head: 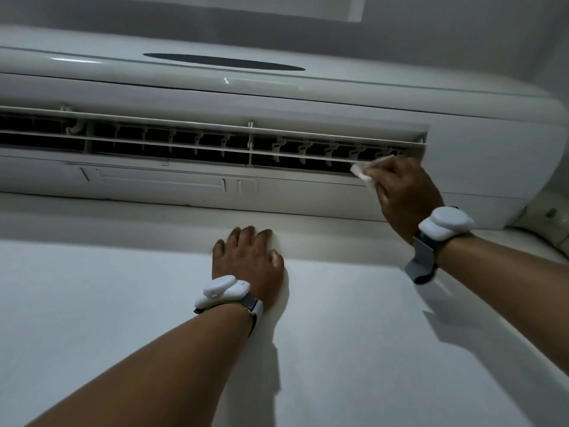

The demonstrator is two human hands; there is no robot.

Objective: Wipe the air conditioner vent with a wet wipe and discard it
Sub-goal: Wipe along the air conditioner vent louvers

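One wet wipe [363,171] sits at the far right end of the vent [197,144], gripped in the curled fingers [385,171] of the right hand [403,192], so wiping seems barely begun and discarding is left; the left hand [249,257] rests flat, fingers straight, on the wall [123,303] below. Most of the wipe hides under the hand, the vent's left end is cut off, and no bin shows.
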